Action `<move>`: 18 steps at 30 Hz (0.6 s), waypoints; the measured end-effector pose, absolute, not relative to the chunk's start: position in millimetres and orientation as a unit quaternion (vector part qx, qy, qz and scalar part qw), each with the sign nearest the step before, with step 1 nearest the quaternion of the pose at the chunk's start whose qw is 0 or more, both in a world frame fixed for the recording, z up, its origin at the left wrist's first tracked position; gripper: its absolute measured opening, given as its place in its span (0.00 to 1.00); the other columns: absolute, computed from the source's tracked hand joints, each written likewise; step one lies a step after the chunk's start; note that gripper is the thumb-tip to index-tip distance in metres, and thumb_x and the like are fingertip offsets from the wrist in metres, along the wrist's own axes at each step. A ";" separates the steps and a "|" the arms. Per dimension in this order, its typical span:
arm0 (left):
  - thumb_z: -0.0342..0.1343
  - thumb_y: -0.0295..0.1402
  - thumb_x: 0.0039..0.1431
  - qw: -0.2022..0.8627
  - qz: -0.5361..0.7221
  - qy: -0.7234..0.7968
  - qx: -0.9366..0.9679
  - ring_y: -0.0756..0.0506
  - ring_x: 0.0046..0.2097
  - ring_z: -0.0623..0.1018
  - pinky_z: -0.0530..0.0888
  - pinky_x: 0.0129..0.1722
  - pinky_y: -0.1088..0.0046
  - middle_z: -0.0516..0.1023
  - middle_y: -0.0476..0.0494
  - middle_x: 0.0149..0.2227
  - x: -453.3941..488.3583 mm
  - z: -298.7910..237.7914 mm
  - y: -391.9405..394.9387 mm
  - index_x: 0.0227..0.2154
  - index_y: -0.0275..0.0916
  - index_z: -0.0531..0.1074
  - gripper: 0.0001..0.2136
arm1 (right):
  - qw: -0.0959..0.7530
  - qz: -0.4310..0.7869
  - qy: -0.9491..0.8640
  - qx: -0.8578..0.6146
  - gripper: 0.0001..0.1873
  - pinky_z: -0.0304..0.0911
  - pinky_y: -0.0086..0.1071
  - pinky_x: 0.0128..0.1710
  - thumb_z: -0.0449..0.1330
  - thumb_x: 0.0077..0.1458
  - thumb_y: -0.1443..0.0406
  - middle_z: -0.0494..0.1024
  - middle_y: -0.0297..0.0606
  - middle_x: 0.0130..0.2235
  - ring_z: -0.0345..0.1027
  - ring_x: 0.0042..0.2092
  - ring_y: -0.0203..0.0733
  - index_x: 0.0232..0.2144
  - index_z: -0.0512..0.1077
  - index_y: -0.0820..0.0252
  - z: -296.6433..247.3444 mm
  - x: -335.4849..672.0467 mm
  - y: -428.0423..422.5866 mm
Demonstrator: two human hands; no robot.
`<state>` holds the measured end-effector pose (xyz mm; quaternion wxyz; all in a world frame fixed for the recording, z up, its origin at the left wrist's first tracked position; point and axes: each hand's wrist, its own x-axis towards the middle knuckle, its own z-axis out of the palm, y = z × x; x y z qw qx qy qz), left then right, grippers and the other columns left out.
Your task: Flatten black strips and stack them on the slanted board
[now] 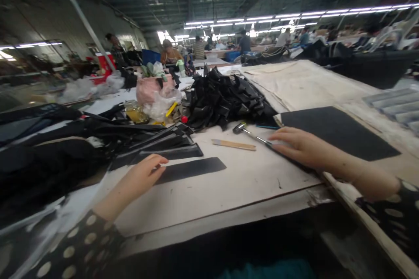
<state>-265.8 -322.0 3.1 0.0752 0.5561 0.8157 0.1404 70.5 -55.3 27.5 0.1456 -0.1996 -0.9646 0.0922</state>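
My left hand [142, 183] is at the near end of a flat black strip [199, 168] on the pale work board [229, 192]. Its fingers are slightly bent, with a gap between thumb and forefinger; whether they touch the strip is unclear. My right hand [296, 146], fingers stretched out, lies over the handle of a hammer-like tool [245, 130] with a dark head and metal shaft. The hand partly covers that handle. Left of the tool lie light wooden sticks or pencils [233, 144], and a thin blue stick [266, 127] lies just behind.
Black pieces are heaped at the back [225, 96], and more strips [163, 144] lie left. A jar [135, 112], a plastic bag [162, 102] and a yellow-handled tool [171, 109] stand beyond. To the right lies a black sheet [337, 133]. Other people sit farther back.
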 end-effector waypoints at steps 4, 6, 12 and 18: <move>0.45 0.38 0.52 0.074 0.151 0.842 0.513 0.45 0.38 0.71 0.67 0.37 0.71 0.70 0.44 0.36 -290.6 -15.5 -348.1 0.34 0.38 0.69 0.12 | 0.088 0.159 -0.976 -0.124 0.15 0.59 0.35 0.42 0.48 0.55 0.60 0.73 0.40 0.39 0.66 0.41 0.42 0.37 0.72 0.57 5.8 -10.0 -105.0; 0.46 0.37 0.51 0.078 0.166 0.840 0.511 0.46 0.36 0.70 0.67 0.36 0.71 0.70 0.45 0.35 -292.1 -24.0 -351.5 0.34 0.38 0.68 0.11 | 0.074 0.157 -0.978 -0.112 0.13 0.60 0.33 0.40 0.49 0.55 0.60 0.74 0.39 0.37 0.66 0.39 0.42 0.36 0.72 0.57 -6.3 -40.8 -118.7; 0.47 0.34 0.50 0.097 0.185 0.829 0.519 0.46 0.35 0.69 0.66 0.36 0.71 0.69 0.46 0.33 -281.2 -33.7 -360.8 0.29 0.39 0.68 0.08 | 0.045 0.134 -0.988 -0.068 0.10 0.59 0.32 0.37 0.52 0.53 0.61 0.71 0.40 0.35 0.65 0.37 0.42 0.31 0.71 0.59 -28.3 -83.1 -136.8; 0.48 0.35 0.49 0.111 0.188 0.866 0.450 0.48 0.31 0.69 0.64 0.31 0.73 0.69 0.48 0.29 -292.0 -32.5 -381.2 0.26 0.39 0.67 0.06 | 0.021 0.161 -0.984 -0.074 0.08 0.59 0.33 0.37 0.52 0.52 0.62 0.71 0.39 0.34 0.64 0.37 0.41 0.31 0.70 0.58 -34.7 -73.6 -136.5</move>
